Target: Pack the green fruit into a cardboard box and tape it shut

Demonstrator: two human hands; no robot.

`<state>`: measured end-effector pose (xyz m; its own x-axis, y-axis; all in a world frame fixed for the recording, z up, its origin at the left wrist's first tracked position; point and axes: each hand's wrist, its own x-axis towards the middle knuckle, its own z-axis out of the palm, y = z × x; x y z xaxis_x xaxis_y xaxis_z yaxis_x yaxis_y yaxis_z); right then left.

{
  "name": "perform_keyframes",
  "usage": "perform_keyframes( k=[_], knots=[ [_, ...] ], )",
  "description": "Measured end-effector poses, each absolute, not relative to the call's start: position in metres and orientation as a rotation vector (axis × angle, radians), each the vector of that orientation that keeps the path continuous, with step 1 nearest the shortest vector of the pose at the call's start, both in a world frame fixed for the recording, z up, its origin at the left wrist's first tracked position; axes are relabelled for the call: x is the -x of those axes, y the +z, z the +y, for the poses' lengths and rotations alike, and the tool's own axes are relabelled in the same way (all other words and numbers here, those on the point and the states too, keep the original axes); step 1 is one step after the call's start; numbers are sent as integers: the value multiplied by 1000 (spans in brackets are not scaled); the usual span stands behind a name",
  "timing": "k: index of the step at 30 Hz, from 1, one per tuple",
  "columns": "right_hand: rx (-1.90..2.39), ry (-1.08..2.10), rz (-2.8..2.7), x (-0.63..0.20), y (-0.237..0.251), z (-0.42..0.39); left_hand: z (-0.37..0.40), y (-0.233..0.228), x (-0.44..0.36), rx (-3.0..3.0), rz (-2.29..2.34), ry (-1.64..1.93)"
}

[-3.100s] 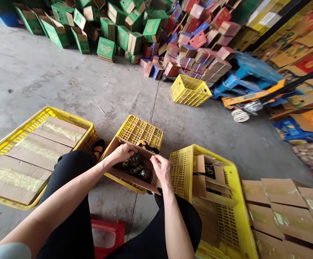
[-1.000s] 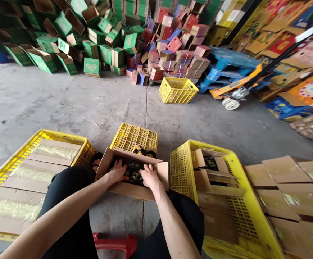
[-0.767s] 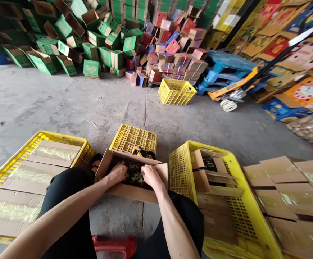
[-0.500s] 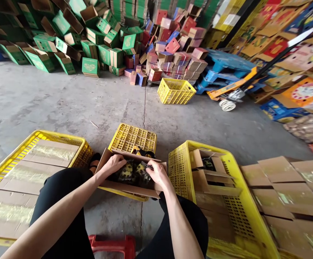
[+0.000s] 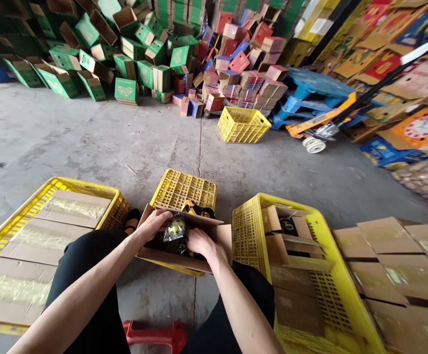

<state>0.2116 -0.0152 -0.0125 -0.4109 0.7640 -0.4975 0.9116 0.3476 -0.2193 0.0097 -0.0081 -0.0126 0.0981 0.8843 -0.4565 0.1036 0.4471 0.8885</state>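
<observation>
An open cardboard box (image 5: pixel 184 260) rests on an upturned yellow crate (image 5: pixel 184 189) between my knees. My left hand (image 5: pixel 157 221) is at the box's left end, its fingers closed on the edge of a shiny plastic packet (image 5: pixel 174 229) with yellow-green and dark markings. The packet sits tilted, raised toward the box's rim. My right hand (image 5: pixel 199 241) reaches down inside the box, its fingers curled at more dark packets and partly hidden there. A yellow-and-black tape dispenser (image 5: pixel 195 208) lies on the crate just behind the box.
On my left, a yellow crate (image 5: pixel 116 196) holds taped cartons (image 5: pixel 47 238). Another yellow crate (image 5: pixel 249 236) at right contains open boxes, with more cartons (image 5: pixel 394 265) beyond. A red stool (image 5: pixel 155 336) is below me. Ahead stand a yellow basket (image 5: pixel 243 125) and a pallet jack (image 5: pixel 324 118).
My right hand has moved left and deeper into the box. A packet now stands higher and tilted at my left hand. The whole view has shifted slightly.
</observation>
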Motion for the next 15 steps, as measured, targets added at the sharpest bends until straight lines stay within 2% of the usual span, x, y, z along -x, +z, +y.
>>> perform_keyframes(
  k=[8,15],
  knots=[
    [-1522,-680,2000,-194,-36,-5,-11,-41,-12,-1123,1502,649],
    [-1556,-857,2141,-207,-24,-13,-13,-57,-19,-1445,1486,366]
  ],
)
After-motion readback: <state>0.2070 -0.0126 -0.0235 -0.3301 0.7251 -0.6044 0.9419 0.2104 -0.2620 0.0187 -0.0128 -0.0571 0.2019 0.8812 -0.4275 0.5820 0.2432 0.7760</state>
